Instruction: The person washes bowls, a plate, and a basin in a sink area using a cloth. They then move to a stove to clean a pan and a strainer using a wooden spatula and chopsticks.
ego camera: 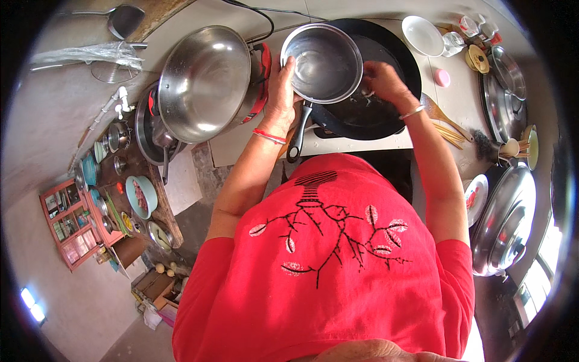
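Observation:
My left hand grips the left side of a metal saucepan, thumb on its rim. The pan is tilted so its inside shows, and its black handle points down towards me. Beneath and behind it lies a large black wok on the counter. Over the wok, my right hand has its fingers curled close to the saucepan's right rim; they are blurred, and I cannot tell whether they hold anything. Some liquid and small pale bits show in the wok below that hand.
Left of the saucepan stands a wide steel pan. To the right are a white bowl, a pink lid, a wooden spatula, chopsticks and large metal lids. A cable runs behind the wok.

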A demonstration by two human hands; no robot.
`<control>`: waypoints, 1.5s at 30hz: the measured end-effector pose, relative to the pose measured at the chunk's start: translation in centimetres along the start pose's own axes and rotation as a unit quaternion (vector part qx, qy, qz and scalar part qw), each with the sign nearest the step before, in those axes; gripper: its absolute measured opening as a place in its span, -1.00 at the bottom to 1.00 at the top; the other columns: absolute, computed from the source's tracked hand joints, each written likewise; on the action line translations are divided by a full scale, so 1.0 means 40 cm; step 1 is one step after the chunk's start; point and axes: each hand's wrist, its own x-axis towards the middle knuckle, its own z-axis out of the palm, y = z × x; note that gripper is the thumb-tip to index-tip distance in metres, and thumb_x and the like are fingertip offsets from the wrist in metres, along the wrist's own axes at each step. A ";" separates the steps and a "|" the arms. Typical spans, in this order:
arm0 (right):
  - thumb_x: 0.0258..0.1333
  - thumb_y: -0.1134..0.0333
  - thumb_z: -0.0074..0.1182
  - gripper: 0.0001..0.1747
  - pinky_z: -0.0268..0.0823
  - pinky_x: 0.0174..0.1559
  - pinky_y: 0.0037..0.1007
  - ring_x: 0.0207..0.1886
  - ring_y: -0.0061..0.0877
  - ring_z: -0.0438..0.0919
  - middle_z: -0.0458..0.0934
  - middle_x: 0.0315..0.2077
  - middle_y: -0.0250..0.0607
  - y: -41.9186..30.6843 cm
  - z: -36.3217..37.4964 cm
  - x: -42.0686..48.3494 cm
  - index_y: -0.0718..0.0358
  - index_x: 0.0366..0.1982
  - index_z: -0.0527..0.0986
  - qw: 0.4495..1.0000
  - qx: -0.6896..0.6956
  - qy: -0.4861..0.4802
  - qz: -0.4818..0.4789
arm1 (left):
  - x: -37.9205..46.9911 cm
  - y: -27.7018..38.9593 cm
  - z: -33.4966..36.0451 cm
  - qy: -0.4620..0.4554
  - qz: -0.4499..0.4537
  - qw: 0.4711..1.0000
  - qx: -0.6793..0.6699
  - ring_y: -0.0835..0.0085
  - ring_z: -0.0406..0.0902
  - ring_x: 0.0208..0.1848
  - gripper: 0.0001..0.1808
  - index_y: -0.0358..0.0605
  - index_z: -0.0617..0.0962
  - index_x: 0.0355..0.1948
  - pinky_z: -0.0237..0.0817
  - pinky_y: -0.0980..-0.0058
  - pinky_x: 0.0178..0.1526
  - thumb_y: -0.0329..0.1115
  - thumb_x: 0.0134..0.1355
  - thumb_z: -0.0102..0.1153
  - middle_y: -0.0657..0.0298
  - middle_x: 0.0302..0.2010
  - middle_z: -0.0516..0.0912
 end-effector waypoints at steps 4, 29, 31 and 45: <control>-0.02 0.47 0.11 -0.73 0.46 -0.28 -0.41 -0.37 -0.48 0.62 0.63 -0.41 -0.09 -0.134 -0.148 -0.042 0.30 -0.19 0.54 0.991 -0.027 0.129 -0.036 | 0.026 -0.033 0.016 -0.011 -0.036 0.999 0.024 0.43 0.55 -0.04 -0.37 0.08 0.35 0.21 0.52 0.42 -0.30 0.14 0.21 0.10 0.27 0.02 0.50; -0.03 0.44 0.08 -0.78 0.49 -0.10 -0.29 -0.09 -0.15 0.60 0.57 -0.14 0.05 -0.220 0.061 0.038 0.30 -0.28 0.60 0.901 -0.426 -0.021 -0.072 | 0.017 -0.018 0.088 -0.053 0.088 0.989 0.109 0.38 0.41 0.13 -0.47 -0.24 0.36 0.23 0.18 0.40 0.22 -0.21 0.30 0.00 0.14 0.12 0.47; 0.02 0.48 0.02 -0.77 0.51 -0.14 -0.25 -0.14 -0.12 0.62 0.57 -0.17 0.17 -0.217 0.060 0.018 0.32 -0.22 0.55 0.925 -0.371 -0.062 -0.052 | 0.012 -0.011 0.093 -0.050 0.093 0.986 0.126 0.38 0.40 0.13 -0.48 -0.25 0.37 0.23 0.17 0.41 0.22 -0.18 0.32 0.00 0.15 0.12 0.48; 0.11 0.40 -0.04 -0.70 0.50 -0.17 -0.19 -0.16 -0.10 0.61 0.58 -0.18 0.12 -0.166 0.119 0.104 0.29 -0.09 0.45 0.965 -0.235 0.102 -0.057 | 0.021 -0.051 0.093 -0.060 0.096 0.980 0.164 0.36 0.37 0.16 -0.46 -0.26 0.37 0.22 0.13 0.38 0.25 -0.08 0.37 -0.05 0.12 0.14 0.46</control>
